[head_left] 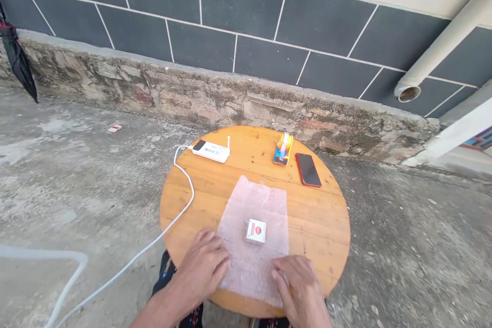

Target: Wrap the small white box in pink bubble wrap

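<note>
A small white box [255, 231] with a red print lies near the middle of a pale pink, see-through sheet [253, 271] that looks like bubble wrap. The sheet is spread flat on a round wooden table [319, 215]. My left hand [207, 262] rests at the sheet's left edge, fingers loosely bent and thumb apart, with nothing visible in it. Across from it, my right hand [299, 287] lies over the lower right edge, its fingertips on the sheet and the thumb a little apart. Neither hand touches the box.
A white power strip or adapter [211, 151] sits at the back left, its white cable [184, 210] running off the table. Toward the back right are a yellow and blue tape dispenser [283, 148] and a phone [308, 169]. Behind stands a tiled wall [242, 0]; an umbrella [17, 56] leans there.
</note>
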Demonstrator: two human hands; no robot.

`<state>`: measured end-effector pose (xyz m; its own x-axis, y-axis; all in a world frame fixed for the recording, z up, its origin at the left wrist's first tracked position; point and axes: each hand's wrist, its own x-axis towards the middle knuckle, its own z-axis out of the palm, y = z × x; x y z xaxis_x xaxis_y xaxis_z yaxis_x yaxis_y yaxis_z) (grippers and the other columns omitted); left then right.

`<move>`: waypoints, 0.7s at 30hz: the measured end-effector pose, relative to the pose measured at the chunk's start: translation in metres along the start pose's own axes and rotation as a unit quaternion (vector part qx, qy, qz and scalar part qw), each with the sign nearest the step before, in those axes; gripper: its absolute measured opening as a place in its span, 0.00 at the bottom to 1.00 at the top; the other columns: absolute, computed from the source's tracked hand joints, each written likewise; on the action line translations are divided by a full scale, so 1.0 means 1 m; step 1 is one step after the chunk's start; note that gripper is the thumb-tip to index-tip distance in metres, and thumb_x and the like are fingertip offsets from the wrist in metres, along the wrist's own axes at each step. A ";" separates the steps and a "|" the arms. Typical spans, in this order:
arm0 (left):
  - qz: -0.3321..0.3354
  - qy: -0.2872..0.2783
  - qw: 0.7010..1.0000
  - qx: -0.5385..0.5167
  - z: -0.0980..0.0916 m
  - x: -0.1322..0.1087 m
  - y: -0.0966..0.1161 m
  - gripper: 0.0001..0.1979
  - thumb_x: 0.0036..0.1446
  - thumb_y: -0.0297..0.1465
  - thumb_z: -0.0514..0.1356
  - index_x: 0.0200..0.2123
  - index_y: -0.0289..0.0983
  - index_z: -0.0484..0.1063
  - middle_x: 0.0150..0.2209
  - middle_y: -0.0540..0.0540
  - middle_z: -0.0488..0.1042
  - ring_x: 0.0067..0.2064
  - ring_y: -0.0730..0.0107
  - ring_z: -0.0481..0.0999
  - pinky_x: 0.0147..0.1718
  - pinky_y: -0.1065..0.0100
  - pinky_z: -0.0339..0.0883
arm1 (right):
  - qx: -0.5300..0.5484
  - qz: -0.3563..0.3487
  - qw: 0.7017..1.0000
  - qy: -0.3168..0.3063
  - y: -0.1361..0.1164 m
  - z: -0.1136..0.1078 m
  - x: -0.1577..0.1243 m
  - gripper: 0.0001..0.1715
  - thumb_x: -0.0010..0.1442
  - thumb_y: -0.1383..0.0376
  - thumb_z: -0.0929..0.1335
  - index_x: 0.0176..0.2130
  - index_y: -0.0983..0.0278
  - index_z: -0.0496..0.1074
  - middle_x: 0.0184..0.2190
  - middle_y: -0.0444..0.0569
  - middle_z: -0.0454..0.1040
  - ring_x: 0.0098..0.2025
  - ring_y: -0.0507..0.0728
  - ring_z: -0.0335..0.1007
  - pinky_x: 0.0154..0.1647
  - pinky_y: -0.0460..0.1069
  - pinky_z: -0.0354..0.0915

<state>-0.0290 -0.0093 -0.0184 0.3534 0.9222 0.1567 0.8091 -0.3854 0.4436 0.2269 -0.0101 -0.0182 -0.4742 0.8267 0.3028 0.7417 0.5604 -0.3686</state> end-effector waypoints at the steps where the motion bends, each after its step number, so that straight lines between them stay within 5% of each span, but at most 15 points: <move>1: -0.006 0.010 1.000 -0.001 0.001 0.000 -0.001 0.10 0.57 0.25 0.54 0.25 0.38 0.71 0.28 0.49 0.69 0.36 0.65 0.67 0.42 0.60 0.59 | -0.006 0.005 1.000 0.024 0.001 0.001 0.004 0.10 0.62 0.66 0.62 0.42 0.59 0.71 0.37 0.49 0.75 0.38 0.58 0.71 0.40 0.53 0.66; 6: -0.015 0.067 0.998 0.001 0.010 0.000 -0.007 0.10 0.53 0.25 0.57 0.39 0.40 0.73 0.43 0.44 0.70 0.46 0.58 0.67 0.45 0.58 0.62 | -0.025 0.031 0.998 0.051 -0.006 0.014 0.038 0.29 0.56 0.67 0.67 0.57 0.61 0.62 0.56 0.54 0.65 0.54 0.64 0.63 0.50 0.59 0.64; 11: 0.006 0.074 0.997 0.008 0.020 0.003 -0.014 0.15 0.51 0.25 0.59 0.43 0.42 0.72 0.51 0.43 0.68 0.52 0.54 0.65 0.51 0.53 0.60 | 0.026 0.044 0.999 0.014 -0.008 0.020 0.057 0.31 0.55 0.71 0.66 0.57 0.60 0.62 0.53 0.52 0.69 0.53 0.61 0.65 0.52 0.57 0.64; 17: 0.010 0.099 0.995 0.017 0.027 0.003 -0.016 0.15 0.51 0.26 0.58 0.44 0.42 0.72 0.52 0.42 0.68 0.52 0.54 0.66 0.51 0.53 0.63 | -0.027 0.169 0.972 0.160 0.067 -0.009 0.034 0.26 0.59 0.56 0.64 0.54 0.63 0.64 0.50 0.55 0.72 0.51 0.63 0.68 0.50 0.59 0.65; 21: 0.005 0.096 0.995 0.033 0.032 0.006 -0.013 0.19 0.50 0.26 0.58 0.47 0.41 0.70 0.56 0.41 0.66 0.55 0.51 0.65 0.52 0.50 0.63 | -0.084 0.196 0.964 0.156 0.104 -0.025 0.024 0.27 0.60 0.54 0.62 0.55 0.65 0.63 0.51 0.57 0.70 0.50 0.64 0.68 0.47 0.60 0.66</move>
<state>-0.0225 0.0004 -0.0513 0.2712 0.9042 0.3298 0.8369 -0.3908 0.3832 0.3050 0.0666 -0.0275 0.0051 0.9038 0.4279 0.9139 0.1695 -0.3689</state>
